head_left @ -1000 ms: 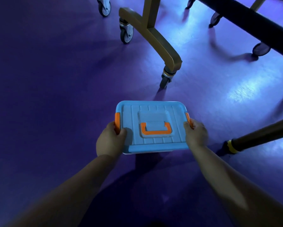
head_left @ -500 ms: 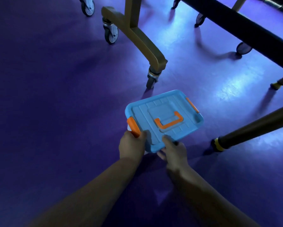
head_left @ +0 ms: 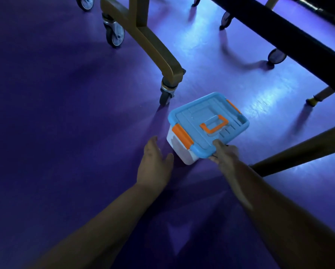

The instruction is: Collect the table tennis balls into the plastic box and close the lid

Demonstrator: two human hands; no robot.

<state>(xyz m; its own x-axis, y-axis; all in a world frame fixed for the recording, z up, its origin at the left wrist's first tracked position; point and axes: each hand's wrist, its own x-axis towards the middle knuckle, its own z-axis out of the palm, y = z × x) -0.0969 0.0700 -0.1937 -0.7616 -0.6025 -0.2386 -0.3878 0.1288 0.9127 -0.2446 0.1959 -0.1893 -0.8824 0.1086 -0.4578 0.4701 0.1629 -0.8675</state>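
Observation:
The plastic box [head_left: 182, 152] has a whitish body, a blue lid [head_left: 201, 121], orange side latches and an orange handle [head_left: 215, 124]. It sits on the purple floor, turned at an angle, with the lid on. My left hand [head_left: 155, 164] is flat and open just left of the box, not touching it. My right hand [head_left: 225, 154] rests at the near corner of the lid, thumb on top of the rim. No table tennis balls are visible; the inside of the box is hidden.
A gold table leg with a caster [head_left: 165, 94] stands just behind the box. More casters [head_left: 114, 35] sit further back. A dark table edge [head_left: 290, 39] runs across the upper right, and a dark bar [head_left: 302, 150] slants in at the right.
The box went from being held by both side latches to resting on the floor, rotated. My left hand has let go and pulled back; my right hand shifted to the near corner.

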